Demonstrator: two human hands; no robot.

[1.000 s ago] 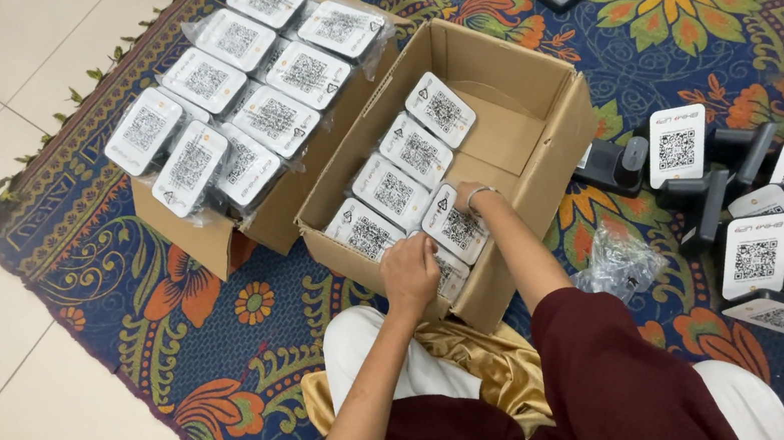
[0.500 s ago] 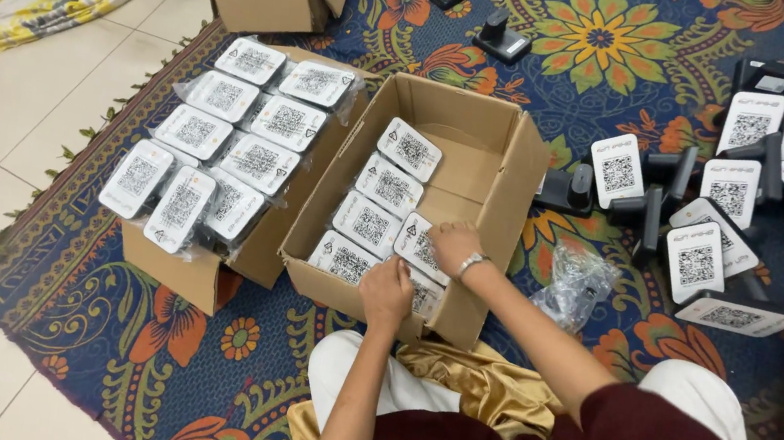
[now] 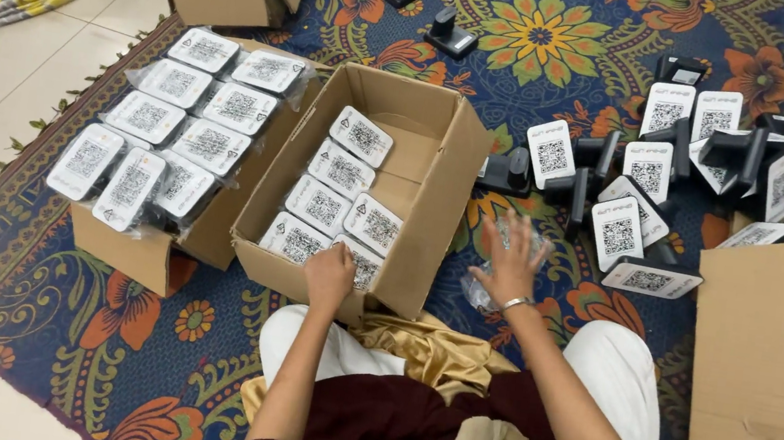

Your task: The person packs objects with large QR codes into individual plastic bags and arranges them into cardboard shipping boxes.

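Left hand [image 3: 329, 275] is curled over the near rim of the open cardboard box [image 3: 436, 196], on the wrapped placards [image 3: 338, 208]. Right hand [image 3: 511, 261], fingers spread, covers a clear bag [image 3: 489, 288] on the rug [image 3: 142, 359], holding nothing. Risk: leaning on the rim may tip the box.

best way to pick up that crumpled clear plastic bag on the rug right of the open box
Pinch the clear plastic bag at its raised crumpled folds, coming from above and the near side, where the right hand hovers with fingers spread. It lies loose and limp on the rug, so it likely needs a gather, not a flat press. The left hand rests at the cardboard box.
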